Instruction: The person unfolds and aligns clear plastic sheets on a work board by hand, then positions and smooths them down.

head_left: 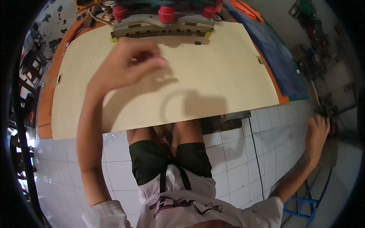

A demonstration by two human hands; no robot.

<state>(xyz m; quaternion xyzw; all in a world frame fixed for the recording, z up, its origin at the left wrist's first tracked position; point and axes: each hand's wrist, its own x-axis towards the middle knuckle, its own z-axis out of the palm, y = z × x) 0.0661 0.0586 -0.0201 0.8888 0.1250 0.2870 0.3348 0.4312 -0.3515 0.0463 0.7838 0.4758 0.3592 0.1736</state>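
My left hand (129,62) is held over a pale cream board (228,72) on the worktable. Its fingers curl loosely and the thumb points right, apart from them; nothing shows between them. Just beyond it lies a slotted metal bar (163,32) of a machine, with yellow tape at both ends. Out to the far right, past the table, my right hand (316,133) is raised and slightly blurred. Beside it is a sheet of clear plastic (279,135); whether the fingers grip it I cannot tell. A small dark piece (197,43) lies on the board near the bar.
Red knobs (167,14) stand on the machine at the back. Blue sheeting (273,64) covers the table's right side. A black cable (255,152) runs over the white tiled floor (118,167). A blue metal frame (308,205) stands at the lower right.
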